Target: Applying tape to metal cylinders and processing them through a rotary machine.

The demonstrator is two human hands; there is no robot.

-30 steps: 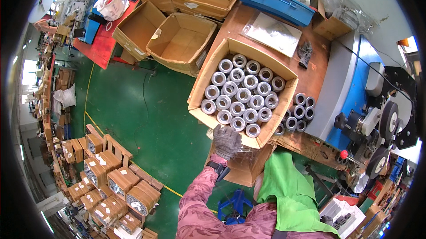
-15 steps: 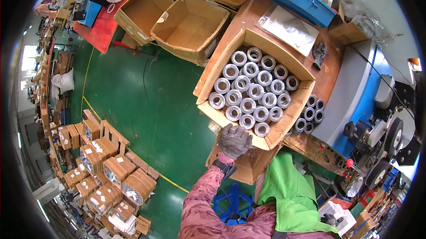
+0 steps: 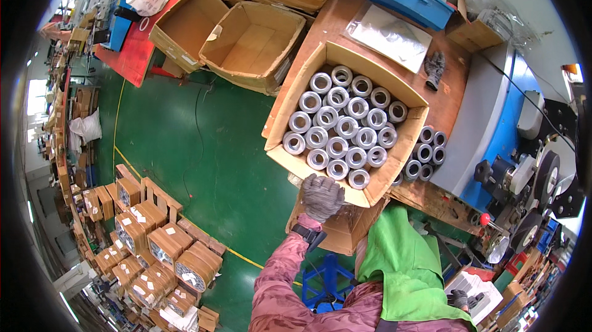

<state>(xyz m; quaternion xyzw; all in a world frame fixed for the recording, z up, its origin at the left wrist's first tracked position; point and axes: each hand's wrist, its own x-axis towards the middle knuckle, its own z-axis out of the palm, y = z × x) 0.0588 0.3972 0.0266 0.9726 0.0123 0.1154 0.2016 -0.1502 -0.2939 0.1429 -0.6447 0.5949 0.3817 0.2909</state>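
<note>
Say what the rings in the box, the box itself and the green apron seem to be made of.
Rings: probably metal, smooth and uncoated, judging by their silvery-grey shine.
Box: apparently cardboard, matte, given its plain brown, slightly bowed walls.
Green apron: likely fabric, dull, from its soft folds; any coating can't be told.
</note>
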